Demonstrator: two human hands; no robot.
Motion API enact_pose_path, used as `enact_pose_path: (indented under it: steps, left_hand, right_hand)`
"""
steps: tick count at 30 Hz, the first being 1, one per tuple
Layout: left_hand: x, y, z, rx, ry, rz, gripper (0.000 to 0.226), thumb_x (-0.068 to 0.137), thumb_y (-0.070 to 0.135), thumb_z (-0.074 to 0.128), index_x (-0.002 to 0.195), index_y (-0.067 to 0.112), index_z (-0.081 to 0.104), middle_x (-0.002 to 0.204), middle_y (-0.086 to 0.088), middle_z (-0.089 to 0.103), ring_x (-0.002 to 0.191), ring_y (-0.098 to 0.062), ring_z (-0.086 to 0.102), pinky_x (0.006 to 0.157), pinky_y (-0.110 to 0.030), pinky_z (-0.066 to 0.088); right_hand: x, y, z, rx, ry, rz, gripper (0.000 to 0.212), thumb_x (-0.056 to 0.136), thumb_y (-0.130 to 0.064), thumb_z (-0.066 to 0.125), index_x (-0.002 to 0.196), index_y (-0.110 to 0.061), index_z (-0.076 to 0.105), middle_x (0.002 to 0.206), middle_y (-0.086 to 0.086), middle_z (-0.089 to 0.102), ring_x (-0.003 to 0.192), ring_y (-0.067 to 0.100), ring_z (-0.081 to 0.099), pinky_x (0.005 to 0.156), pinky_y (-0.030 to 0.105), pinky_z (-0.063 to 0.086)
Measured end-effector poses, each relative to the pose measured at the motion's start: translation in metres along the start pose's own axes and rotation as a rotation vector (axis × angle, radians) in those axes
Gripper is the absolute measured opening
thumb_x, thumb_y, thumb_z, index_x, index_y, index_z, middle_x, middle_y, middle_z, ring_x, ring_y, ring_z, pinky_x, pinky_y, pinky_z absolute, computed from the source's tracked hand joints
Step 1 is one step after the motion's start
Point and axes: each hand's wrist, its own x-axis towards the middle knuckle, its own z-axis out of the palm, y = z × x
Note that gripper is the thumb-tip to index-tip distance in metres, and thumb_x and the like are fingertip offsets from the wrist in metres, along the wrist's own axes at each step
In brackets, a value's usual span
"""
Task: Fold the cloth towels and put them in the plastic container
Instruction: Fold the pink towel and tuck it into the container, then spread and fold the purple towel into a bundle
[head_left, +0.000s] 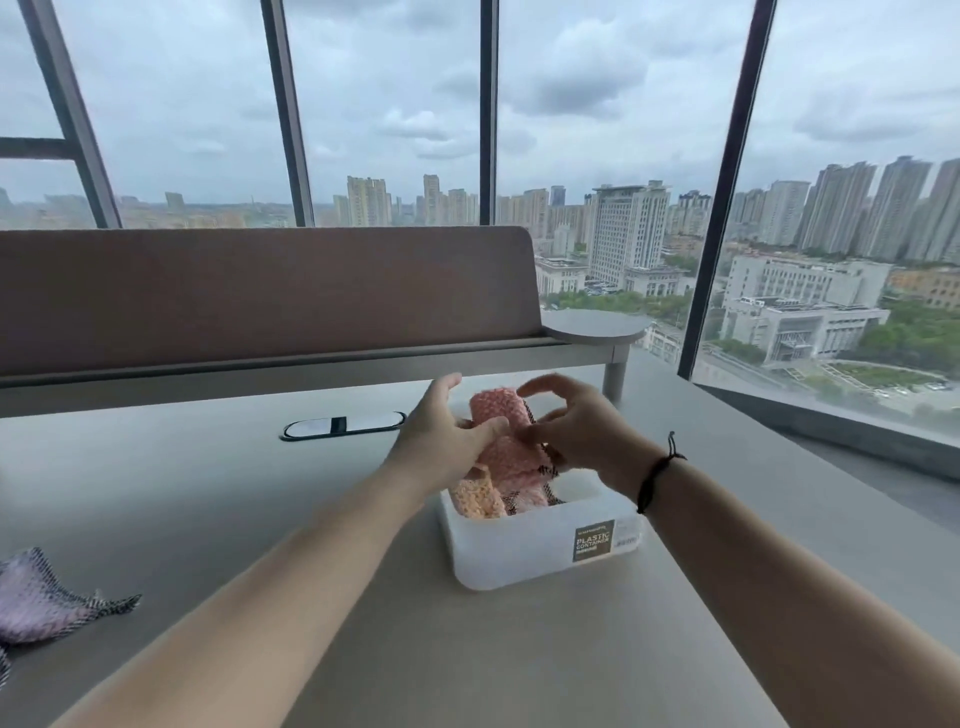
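A white plastic container (524, 558) with a dark label stands on the grey table. A folded pink towel (506, 441) with a dark checked edge sticks up out of it, pinched between my left hand (441, 431) on its left side and my right hand (576, 426) on its right. A folded peach towel (475, 496) lies inside the container at its near left. A lilac towel (36, 597) with a dark checked border lies unfolded at the table's left edge.
A cable grommet (343, 425) is set into the table behind and left of the container. A padded divider (260, 296) runs along the table's far side, with a small round shelf (595, 325) at its right end. Large windows stand behind.
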Motion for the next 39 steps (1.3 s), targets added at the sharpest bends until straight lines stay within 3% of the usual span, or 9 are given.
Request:
enact_pose_path:
  steps: [2, 4, 11, 15, 22, 27, 29, 35, 39]
  left_hand:
    - [0.006, -0.007, 0.007, 0.252, -0.01, 0.03, 0.079, 0.085, 0.04, 0.073, 0.149, 0.034, 0.027, 0.107, 0.001, 0.071, 0.096, -0.02, 0.071, 0.093, -0.04, 0.055]
    - [0.007, -0.014, 0.01, 0.403, -0.023, 0.071, 0.072, 0.088, 0.035, 0.069, 0.149, 0.032, 0.03, 0.11, 0.003, 0.069, 0.099, -0.016, 0.067, 0.091, -0.03, 0.052]
    - [-0.002, -0.02, 0.019, 0.732, -0.184, 0.219, 0.038, 0.091, 0.022, 0.058, 0.128, 0.03, 0.06, 0.114, 0.007, 0.071, 0.101, -0.015, 0.066, 0.09, -0.033, 0.054]
    - [-0.004, -0.024, 0.015, 0.708, -0.163, 0.226, 0.036, 0.091, 0.017, 0.051, 0.123, 0.027, 0.064, 0.114, 0.003, 0.072, 0.1, -0.019, 0.066, 0.089, -0.035, 0.055]
    - [-0.008, -0.032, 0.008, 0.634, -0.126, 0.257, 0.037, 0.091, 0.013, 0.053, 0.125, 0.024, 0.062, 0.109, 0.002, 0.072, 0.099, -0.018, 0.066, 0.088, -0.032, 0.055]
    - [-0.022, -0.039, -0.006, 0.507, -0.019, 0.362, 0.029, 0.096, 0.02, 0.062, 0.124, 0.021, 0.064, 0.121, 0.011, 0.066, 0.106, 0.001, 0.057, 0.083, 0.005, 0.033]
    - [-0.03, -0.048, -0.023, 0.466, 0.071, 0.377, 0.027, 0.095, 0.024, 0.063, 0.122, 0.024, 0.065, 0.119, 0.018, 0.061, 0.103, 0.007, 0.05, 0.082, 0.008, 0.028]
    - [-0.051, -0.115, -0.119, 0.789, 0.486, 0.135, 0.033, 0.088, 0.028, 0.07, 0.118, 0.018, 0.067, 0.127, -0.004, 0.064, 0.119, -0.031, 0.055, 0.095, -0.041, 0.046]
    - [-0.076, -0.165, -0.179, 1.067, 0.541, -0.241, 0.059, 0.08, 0.05, 0.07, 0.127, 0.017, 0.061, 0.137, -0.018, 0.054, 0.126, -0.043, 0.045, 0.103, -0.054, 0.04]
  right_hand:
    - [0.018, 0.018, -0.004, -0.113, -0.025, 0.114, 0.035, 0.087, 0.004, 0.068, 0.112, -0.018, 0.06, 0.085, 0.011, 0.061, 0.059, 0.019, 0.067, 0.052, 0.034, 0.061]
    - [0.031, 0.036, -0.003, -0.3, -0.062, 0.183, 0.032, 0.089, 0.007, 0.058, 0.108, -0.018, 0.061, 0.093, 0.012, 0.064, 0.072, 0.026, 0.071, 0.062, 0.04, 0.063]
    - [0.049, 0.038, 0.0, -0.625, -0.347, 0.274, 0.038, 0.086, 0.004, 0.063, 0.123, -0.003, 0.062, 0.086, 0.001, 0.061, 0.07, 0.011, 0.059, 0.055, 0.016, 0.053]
    - [0.042, 0.042, 0.005, -0.668, -0.259, 0.209, 0.024, 0.092, 0.001, 0.051, 0.103, -0.016, 0.065, 0.081, 0.007, 0.064, 0.065, 0.017, 0.06, 0.055, 0.021, 0.05]
    - [0.038, 0.043, 0.018, -0.713, -0.247, 0.111, 0.026, 0.092, -0.002, 0.056, 0.112, -0.013, 0.068, 0.06, -0.002, 0.053, 0.049, 0.009, 0.046, 0.03, 0.01, 0.033]
    - [0.039, 0.035, 0.022, -0.815, -0.301, 0.09, 0.029, 0.09, -0.009, 0.064, 0.118, -0.007, 0.069, 0.072, -0.005, 0.056, 0.059, 0.007, 0.051, 0.035, 0.007, 0.038]
    - [0.037, 0.035, 0.02, -0.925, -0.21, 0.049, 0.023, 0.09, -0.016, 0.063, 0.11, -0.018, 0.074, 0.087, -0.002, 0.067, 0.071, 0.014, 0.059, 0.049, 0.015, 0.046]
    - [0.004, 0.021, 0.042, -0.767, 0.352, -0.325, 0.019, 0.085, -0.018, 0.057, 0.091, -0.028, 0.072, 0.096, -0.004, 0.071, 0.095, 0.021, 0.062, 0.074, 0.03, 0.051]
    - [-0.047, 0.009, 0.107, -0.645, 0.313, -0.698, 0.008, 0.086, -0.026, 0.06, 0.089, -0.027, 0.067, 0.085, -0.01, 0.066, 0.085, 0.017, 0.056, 0.067, 0.029, 0.04]
